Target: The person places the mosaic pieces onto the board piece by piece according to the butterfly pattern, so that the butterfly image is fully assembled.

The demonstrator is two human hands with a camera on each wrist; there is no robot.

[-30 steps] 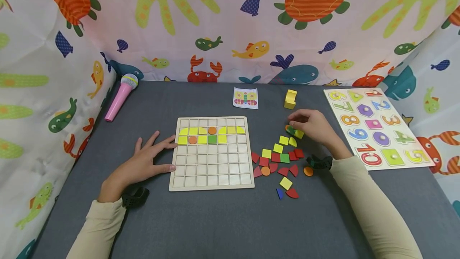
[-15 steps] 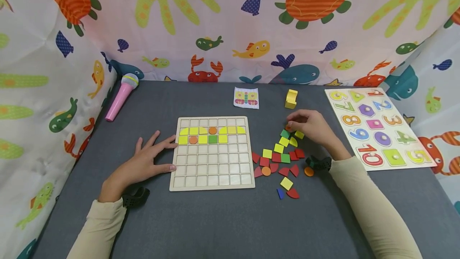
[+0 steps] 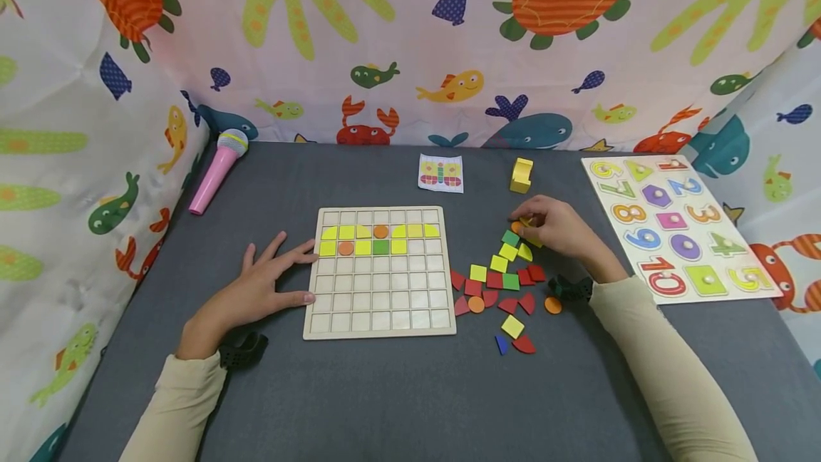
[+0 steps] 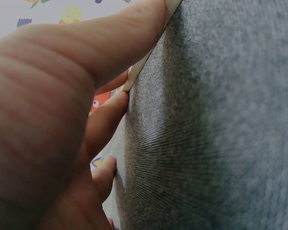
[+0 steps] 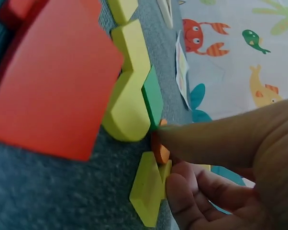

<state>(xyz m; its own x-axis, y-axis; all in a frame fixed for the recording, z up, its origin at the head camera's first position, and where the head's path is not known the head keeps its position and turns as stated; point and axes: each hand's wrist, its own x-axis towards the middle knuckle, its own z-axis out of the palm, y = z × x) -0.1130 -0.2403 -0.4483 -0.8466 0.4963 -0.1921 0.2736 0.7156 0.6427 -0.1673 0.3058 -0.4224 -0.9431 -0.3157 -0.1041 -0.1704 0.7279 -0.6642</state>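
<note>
Shifting slightly since half a second ago, the right grip [image 3: 559, 228] is leaving an orange disc [image 3: 515, 227] more exposed at its fingertips, with thumb and fingers hovering close beside yellow pieces [image 5: 145, 187], though whether they are clamped on one is impossible to tell. Just nearer the person from those fingertips, a green square [image 3: 510, 238] is lying, with red pieces [image 3: 472, 288] spreading farther below the right grip. Left of that grip, the gridded board [image 3: 370, 302] is resting on the surface, its left edge touching the left grip [image 3: 256, 287], whose fingers are spreading apart.
</note>
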